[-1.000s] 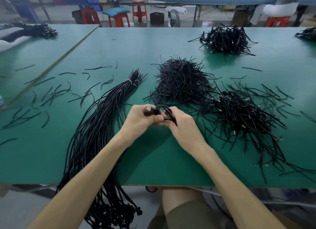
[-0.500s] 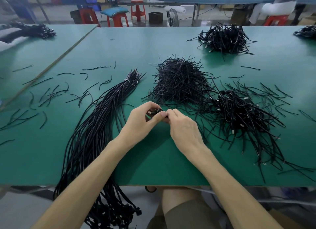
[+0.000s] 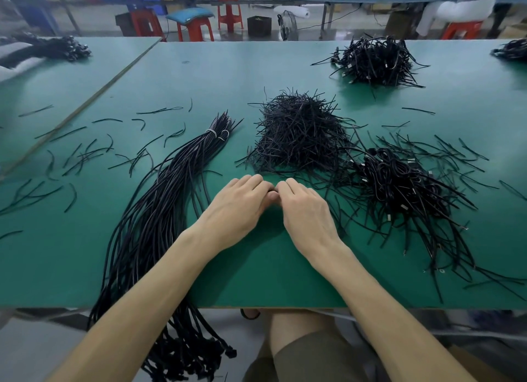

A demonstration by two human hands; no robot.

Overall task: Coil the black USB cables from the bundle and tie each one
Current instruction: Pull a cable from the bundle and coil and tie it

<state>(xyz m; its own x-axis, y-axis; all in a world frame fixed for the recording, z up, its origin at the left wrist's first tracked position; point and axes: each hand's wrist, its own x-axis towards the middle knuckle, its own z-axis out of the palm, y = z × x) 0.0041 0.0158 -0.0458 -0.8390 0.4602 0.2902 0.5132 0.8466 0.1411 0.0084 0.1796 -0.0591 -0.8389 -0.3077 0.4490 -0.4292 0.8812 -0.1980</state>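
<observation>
My left hand (image 3: 239, 208) and my right hand (image 3: 305, 210) meet knuckles-up at the middle of the green table (image 3: 256, 270), fingertips curled down and touching each other. The coiled black cable they hold is hidden under the fingers. A long bundle of straight black USB cables (image 3: 159, 210), bound with white ties near its far end, lies left of my hands and hangs over the table's front edge. A heap of short black twist ties (image 3: 299, 133) sits just beyond my hands.
A pile of coiled cables (image 3: 399, 188) lies to the right, with loose ends trailing toward the front edge. Another cable pile (image 3: 376, 59) sits far right. Loose ties (image 3: 85, 153) are scattered on the left. Red stools (image 3: 196, 28) stand behind the table.
The coiled cable, visible between my fingers a second ago, is now covered. Both hands have rolled knuckles-up and moved slightly forward, toward the tie heap.
</observation>
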